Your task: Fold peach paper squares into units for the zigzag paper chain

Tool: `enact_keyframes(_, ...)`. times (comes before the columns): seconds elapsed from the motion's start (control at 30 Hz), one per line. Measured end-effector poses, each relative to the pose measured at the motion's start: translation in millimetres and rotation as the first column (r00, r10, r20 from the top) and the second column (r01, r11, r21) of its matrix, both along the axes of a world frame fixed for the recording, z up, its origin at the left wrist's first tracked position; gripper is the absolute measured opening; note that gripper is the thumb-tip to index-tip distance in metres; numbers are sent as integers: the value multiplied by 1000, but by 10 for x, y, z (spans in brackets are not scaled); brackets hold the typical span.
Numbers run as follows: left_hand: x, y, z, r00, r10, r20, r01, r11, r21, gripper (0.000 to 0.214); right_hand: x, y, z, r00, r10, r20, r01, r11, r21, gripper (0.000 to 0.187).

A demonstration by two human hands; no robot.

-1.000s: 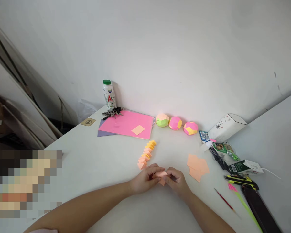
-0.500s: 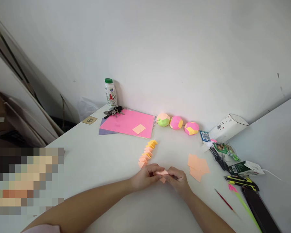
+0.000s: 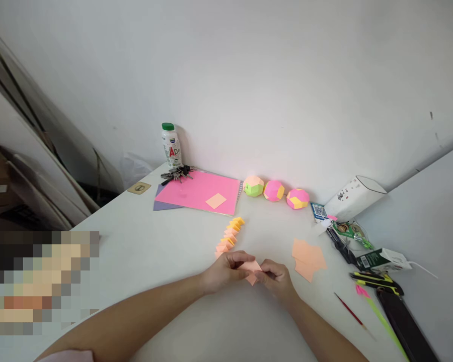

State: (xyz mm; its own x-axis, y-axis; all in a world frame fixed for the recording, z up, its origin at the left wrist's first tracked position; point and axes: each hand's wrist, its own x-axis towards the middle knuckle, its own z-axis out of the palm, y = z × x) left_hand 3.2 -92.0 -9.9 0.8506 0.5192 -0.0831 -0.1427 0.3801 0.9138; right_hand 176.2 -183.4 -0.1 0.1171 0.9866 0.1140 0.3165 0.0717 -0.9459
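Between my two hands is a small peach sheet of paper (image 3: 253,267), partly folded, with a corner pointing down. My left hand (image 3: 226,271) pinches its left side, thumb below and fingers above. My right hand (image 3: 276,279) grips the right edge between thumb and fingers. Just beyond my left hand runs a row of folded peach and yellow paper pieces (image 3: 231,235), its near end partly hidden by that hand. To the right of my right hand lie several loose peach paper squares (image 3: 309,259), overlapping on the table.
Three faceted paper balls (image 3: 274,191) line the wall. A pink sheet (image 3: 196,193) bears keys (image 3: 177,174) and one peach square (image 3: 216,201); a white bottle (image 3: 171,145) stands behind. At right lie a paintbrush (image 3: 353,314), a yellow-black cutter (image 3: 375,282), a carton (image 3: 385,261) and a white tube (image 3: 355,198).
The left fingers have lifted slightly off the fold, and more of the peach paper's upper face shows between my hands. Other things on the table stay in place.
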Motion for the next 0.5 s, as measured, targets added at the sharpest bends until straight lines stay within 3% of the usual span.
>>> enact_keyframes(0.13, 6, 5, -23, 1000, -15, -25, 16, 999, 36, 32, 1, -4, -8, 1000, -5, 3, 5, 1000, 1, 30)
enact_keyframes(0.23, 9, -17, -5, 996, -11, -85, 28, 979, 202, 26, -3, -10, -7, 1000, -11, 5, 11, 1000, 1, 29)
enact_keyframes(0.37, 3, -63, 84, 986, 38, -163, 49, 865, 499, 25, -5, -17, -28, 1000, -28, -11, 28, 999, -21, 26)
enact_keyframes(0.5, -2, -79, 118, 980, 78, -184, 51, 792, 608, 26, 1, -23, -73, 992, -74, -104, 68, 996, -64, 24)
